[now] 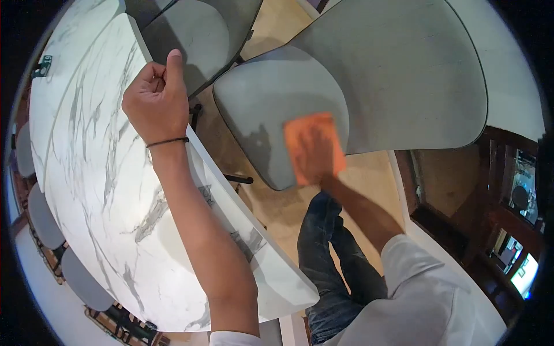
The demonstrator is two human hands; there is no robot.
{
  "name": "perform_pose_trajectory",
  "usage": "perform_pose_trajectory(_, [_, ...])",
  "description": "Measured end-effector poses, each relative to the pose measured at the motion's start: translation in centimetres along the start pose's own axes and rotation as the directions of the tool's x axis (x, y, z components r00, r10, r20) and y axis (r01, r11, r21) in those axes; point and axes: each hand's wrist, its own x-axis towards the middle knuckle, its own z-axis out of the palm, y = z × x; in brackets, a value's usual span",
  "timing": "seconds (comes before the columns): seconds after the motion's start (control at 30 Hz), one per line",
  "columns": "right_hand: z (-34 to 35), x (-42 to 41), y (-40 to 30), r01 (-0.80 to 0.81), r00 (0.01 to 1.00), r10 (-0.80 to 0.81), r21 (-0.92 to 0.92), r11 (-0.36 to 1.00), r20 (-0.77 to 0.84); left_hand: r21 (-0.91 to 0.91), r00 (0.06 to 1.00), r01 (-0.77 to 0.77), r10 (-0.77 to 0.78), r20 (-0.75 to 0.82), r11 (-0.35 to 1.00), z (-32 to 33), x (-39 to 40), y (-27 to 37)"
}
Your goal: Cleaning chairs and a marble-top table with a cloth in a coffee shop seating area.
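Observation:
My right hand (318,155) lies on an orange cloth (298,125), pressed against the seat (277,82) of a grey upholstered chair, near where the seat meets the backrest (402,78). Both the hand and the cloth are blurred. Over the edge of a white marble-patterned table (86,142) is my left hand (158,101), its fingers curled in and its thumb sticking out. Nothing shows in that hand, and a thin dark band circles its wrist. Whether it touches the tabletop, I cannot tell.
A second grey chair (194,34) stands beyond the first, close along the table. Several grey chairs (82,277) line the table's far side. A small green object with writing (43,66) sits on the tabletop. Dark wooden framing (471,207) is at the right.

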Motion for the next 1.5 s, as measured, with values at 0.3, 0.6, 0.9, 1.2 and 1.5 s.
perform_pose_trajectory(0.3, [1.5, 10.7, -7.4, 0.427, 0.903, -0.427, -0.203, 0.881, 0.043, 0.039, 1.0, 0.008, -0.009, 0.007, 0.999, 1.1, -0.1, 0.1])
perform_pose_trajectory(0.6, [-2.2, 17.0, -1.1, -0.08, 0.827, -0.094, -0.282, 0.956, -0.555, 0.019, 0.998, 0.062, -0.062, 0.005, 0.998, 0.2, 0.1, 0.2])
perform_pose_trajectory(0.9, [2.7, 4.2, -7.8, 0.391, 0.919, -0.372, -0.176, 0.903, 0.132, 0.075, 0.999, 0.041, -0.041, -0.002, 0.996, 0.5, 0.6, -0.5])
perform_pose_trajectory(1.2, [-2.4, 17.2, -3.7, 0.234, 0.878, -0.358, -0.366, 0.9, -0.318, 0.095, 0.999, -0.033, 0.033, 0.001, 0.995, 0.9, 0.5, -0.3])
perform_pose_trajectory(1.5, [2.7, -2.1, -5.2, 0.114, 0.993, -0.091, -0.449, 0.886, 0.073, 0.203, 1.0, -0.012, 0.013, -0.004, 0.979, 1.0, 0.4, -0.2])
